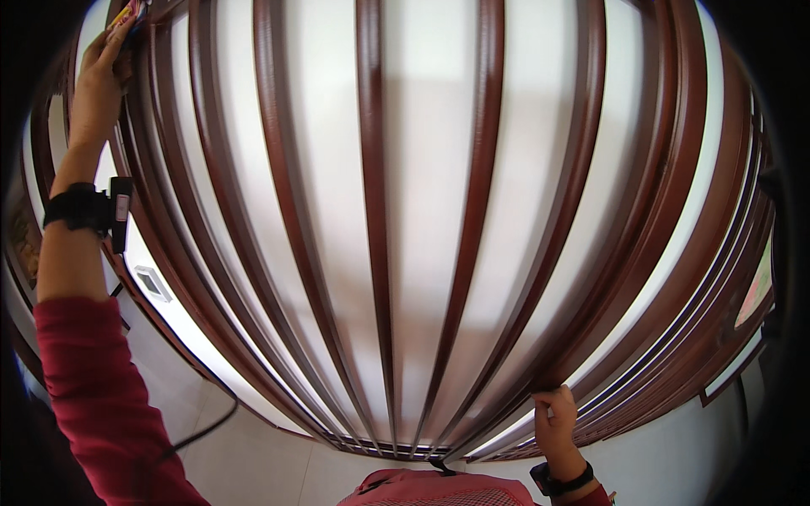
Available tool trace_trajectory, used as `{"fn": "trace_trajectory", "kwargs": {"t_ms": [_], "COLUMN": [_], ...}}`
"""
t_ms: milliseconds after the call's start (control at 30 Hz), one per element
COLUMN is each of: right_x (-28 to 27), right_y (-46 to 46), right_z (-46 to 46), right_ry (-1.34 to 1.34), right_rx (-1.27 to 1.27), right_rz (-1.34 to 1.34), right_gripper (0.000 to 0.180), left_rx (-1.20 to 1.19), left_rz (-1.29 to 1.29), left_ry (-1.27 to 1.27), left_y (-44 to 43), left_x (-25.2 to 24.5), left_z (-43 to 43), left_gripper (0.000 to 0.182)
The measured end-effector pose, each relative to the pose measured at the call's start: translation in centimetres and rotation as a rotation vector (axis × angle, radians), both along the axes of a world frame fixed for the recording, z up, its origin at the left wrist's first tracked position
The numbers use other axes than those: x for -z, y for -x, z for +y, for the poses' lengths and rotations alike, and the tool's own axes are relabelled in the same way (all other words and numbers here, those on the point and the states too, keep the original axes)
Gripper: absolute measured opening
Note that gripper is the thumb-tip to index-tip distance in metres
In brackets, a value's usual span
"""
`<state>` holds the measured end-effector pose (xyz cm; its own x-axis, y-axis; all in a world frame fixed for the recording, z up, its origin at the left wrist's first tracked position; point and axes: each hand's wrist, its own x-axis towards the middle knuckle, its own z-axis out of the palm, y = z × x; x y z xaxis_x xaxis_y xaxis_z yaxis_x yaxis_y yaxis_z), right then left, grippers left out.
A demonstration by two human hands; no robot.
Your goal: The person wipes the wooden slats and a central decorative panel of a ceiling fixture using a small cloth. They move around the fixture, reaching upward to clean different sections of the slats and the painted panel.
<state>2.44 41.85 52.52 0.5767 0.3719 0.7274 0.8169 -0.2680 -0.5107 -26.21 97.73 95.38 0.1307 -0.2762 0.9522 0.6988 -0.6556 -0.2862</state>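
A panel of upright dark reddish-brown wooden slats (376,190) over a pale backing stands before me. My left hand (104,69) is raised at the upper left, its fingers closed on a small yellow and pink thing (123,16) that is partly cut off by the view's edge. At the lower right, my right hand (557,411) has curled fingers near the edge of a dark wooden upright; whether it grips anything cannot be told. Each wrist wears a black strap, with a small dark device at the left one.
A white-framed wall plate (153,283) is at the left. Below the panel lies a pale tiled floor (272,462). A black cable (202,432) curves beside my left sleeve. A red mesh-fabric item (443,490) is at the bottom centre.
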Motion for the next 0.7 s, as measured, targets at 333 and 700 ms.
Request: {"fn": "trace_trajectory", "kwargs": {"t_ms": [333,700], "right_x": [0.4,0.8], "right_y": [0.1,0.2], "right_z": [0.8,0.6], "right_ry": [-0.048,-0.049], "right_rx": [0.046,0.058], "right_rz": [-0.069,-0.026], "right_gripper": [0.016,0.016], "left_rx": [0.666,0.136], "left_rz": [0.092,0.038], "left_ry": [0.262,-0.057], "left_y": [-6.2,-5.3], "left_x": [2.1,1.0], "left_z": [-13.1,-9.9], "left_gripper": [0.065,0.047]}}
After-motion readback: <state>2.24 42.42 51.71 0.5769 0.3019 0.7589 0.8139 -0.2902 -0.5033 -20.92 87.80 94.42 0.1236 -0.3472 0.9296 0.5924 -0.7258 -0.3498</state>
